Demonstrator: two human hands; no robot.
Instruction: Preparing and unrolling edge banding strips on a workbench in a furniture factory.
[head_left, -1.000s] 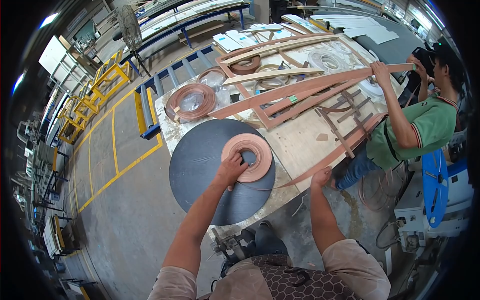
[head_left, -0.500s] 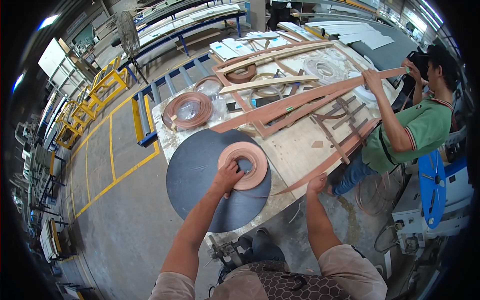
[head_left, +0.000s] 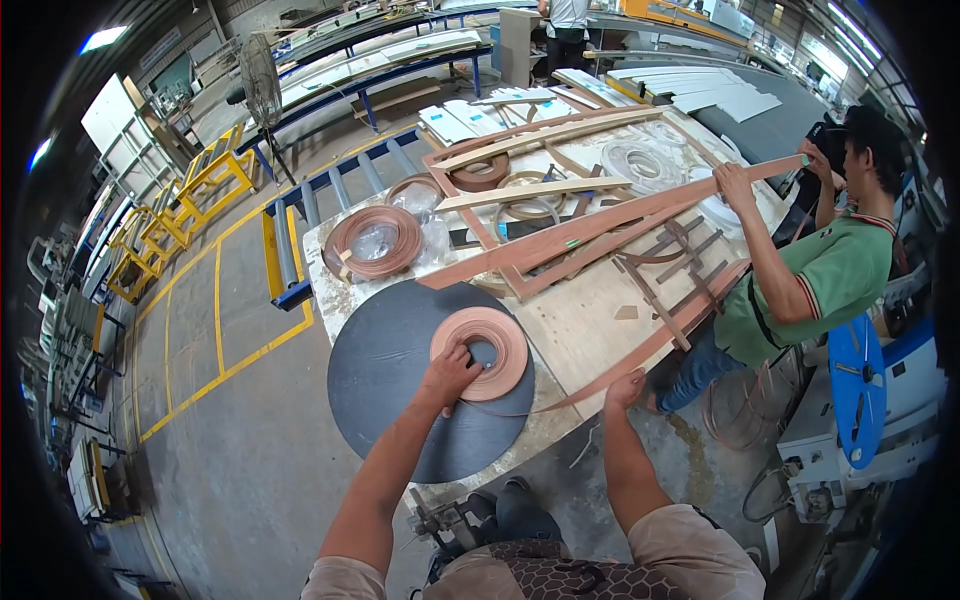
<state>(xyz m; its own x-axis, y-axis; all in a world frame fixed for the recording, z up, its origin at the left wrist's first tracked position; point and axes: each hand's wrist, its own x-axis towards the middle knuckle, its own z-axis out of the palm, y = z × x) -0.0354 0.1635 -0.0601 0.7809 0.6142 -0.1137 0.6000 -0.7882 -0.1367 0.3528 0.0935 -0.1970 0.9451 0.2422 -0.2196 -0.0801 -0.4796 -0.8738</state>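
Note:
A coil of reddish-brown edge banding [head_left: 507,337] lies flat on a dark round disc [head_left: 380,350] at the table's near left corner. My left hand [head_left: 452,377] is closed on the coil's near left side, its fingers over the inner rim by the hole. From the coil a loose strip of banding [head_left: 585,392] runs right along the table's near edge. My right hand [head_left: 625,388] is closed round that strip at the edge, with the band continuing beyond it toward the co-worker.
A co-worker in a green shirt [head_left: 835,265] stands at the right, holding a long reddish wood board [head_left: 600,232]. Another banding coil [head_left: 372,243], wooden frame pieces and white rings [head_left: 640,165] cover the table [head_left: 560,325]. A blue disc machine [head_left: 857,390] stands right; roller conveyor [head_left: 290,250] left.
The whole view has shifted slightly, with the table sitting a little lower and further left. Both my hands keep their hold on the coil and the strip.

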